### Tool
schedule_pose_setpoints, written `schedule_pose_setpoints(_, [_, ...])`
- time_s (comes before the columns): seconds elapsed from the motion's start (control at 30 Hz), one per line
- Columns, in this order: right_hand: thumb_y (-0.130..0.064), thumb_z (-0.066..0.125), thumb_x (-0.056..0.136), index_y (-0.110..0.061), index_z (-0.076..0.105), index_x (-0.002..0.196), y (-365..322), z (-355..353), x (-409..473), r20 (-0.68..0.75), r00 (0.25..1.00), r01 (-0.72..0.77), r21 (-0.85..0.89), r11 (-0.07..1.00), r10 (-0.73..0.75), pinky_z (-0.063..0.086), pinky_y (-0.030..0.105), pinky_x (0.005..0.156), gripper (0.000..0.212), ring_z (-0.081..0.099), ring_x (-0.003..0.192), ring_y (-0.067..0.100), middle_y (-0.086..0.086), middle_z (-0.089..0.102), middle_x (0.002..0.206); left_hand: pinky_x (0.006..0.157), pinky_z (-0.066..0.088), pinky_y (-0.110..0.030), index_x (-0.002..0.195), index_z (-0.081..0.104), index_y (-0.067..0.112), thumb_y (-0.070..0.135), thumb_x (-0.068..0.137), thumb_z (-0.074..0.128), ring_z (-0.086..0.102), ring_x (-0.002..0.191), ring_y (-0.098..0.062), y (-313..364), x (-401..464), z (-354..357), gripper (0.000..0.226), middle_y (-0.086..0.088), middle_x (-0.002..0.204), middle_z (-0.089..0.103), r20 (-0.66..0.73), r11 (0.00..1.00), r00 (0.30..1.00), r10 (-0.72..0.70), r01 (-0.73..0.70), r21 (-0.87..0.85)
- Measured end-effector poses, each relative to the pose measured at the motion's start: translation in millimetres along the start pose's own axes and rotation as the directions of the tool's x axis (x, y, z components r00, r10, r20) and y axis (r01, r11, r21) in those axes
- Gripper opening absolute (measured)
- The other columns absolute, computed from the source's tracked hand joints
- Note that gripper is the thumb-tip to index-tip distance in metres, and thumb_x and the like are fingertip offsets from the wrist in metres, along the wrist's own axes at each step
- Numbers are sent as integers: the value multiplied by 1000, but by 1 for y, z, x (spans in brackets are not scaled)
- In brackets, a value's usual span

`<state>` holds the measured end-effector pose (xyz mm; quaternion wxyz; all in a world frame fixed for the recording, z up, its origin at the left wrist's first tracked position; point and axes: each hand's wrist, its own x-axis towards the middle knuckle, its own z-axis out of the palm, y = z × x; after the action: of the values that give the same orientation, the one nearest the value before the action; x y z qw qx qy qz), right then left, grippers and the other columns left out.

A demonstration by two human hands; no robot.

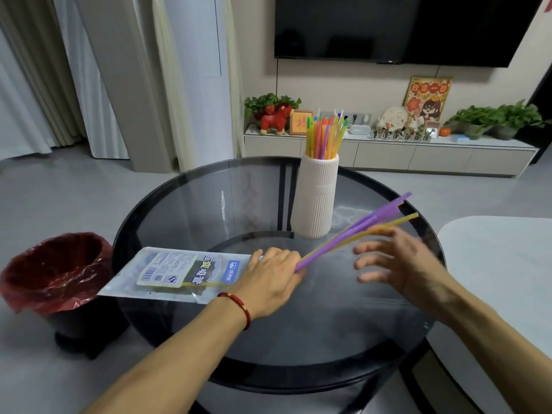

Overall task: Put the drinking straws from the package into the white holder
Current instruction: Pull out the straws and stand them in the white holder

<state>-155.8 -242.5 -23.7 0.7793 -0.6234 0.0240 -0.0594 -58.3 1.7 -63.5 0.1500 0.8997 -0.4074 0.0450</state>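
A white ribbed holder [316, 195] stands upright toward the far side of the round glass table [185, 198], with several coloured straws [325, 135] sticking out of its top. The plastic straw package [176, 271] lies flat at the table's left edge. My left hand [270, 280] rests on the package's right end and grips the near ends of a few purple and yellow straws [358, 230], which fan up toward the right. My right hand [397, 261], blurred, hovers with spread fingers just under the straws' far part, to the right of the holder.
A black bin with a red liner [53, 273] stands on the floor left of the table. A white rounded surface [501, 264] lies to the right. Behind are a low TV cabinet [388, 153] with plants and ornaments, and curtains at the left.
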Motion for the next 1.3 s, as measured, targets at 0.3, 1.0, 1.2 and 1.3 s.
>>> schedule_pose_setpoints(0.3, [-13,53,102,3,69,74,1,61,9,-194,891,274,-491,827,-410,51,38,43,36,60,45,38,21,65,52,116,20,-57,146,26,31,93,64,41,28,139,-17,-7,-6,-7,104,6,146,38,183,1000,983,-15,12,17])
schedule_pose_setpoints(1.0, [-26,76,95,1,71,97,50,98,28,-202,942,-257,73,964,267,23,22,37,28,24,43,9,1,44,58,112,32,-44,156,12,29,83,67,52,44,127,-15,-11,-18,-45,111,9,142,45,-229,995,972,45,-23,96])
schedule_pose_setpoints(1.2, [-10,71,93,-2,65,75,42,78,41,-416,892,-204,-26,979,175,25,26,41,21,26,40,10,8,45,64,99,37,-35,153,20,33,83,66,53,48,116,-14,-15,-18,-33,105,13,132,50,-193,997,981,-16,30,69])
schedule_pose_setpoints(1.3, [-25,66,101,-7,64,80,27,53,48,-499,864,-122,-75,990,69,28,26,42,28,28,38,9,11,54,70,100,35,-36,154,15,35,84,63,51,44,121,-13,-28,-18,-26,109,15,136,46,-118,989,991,-65,80,125])
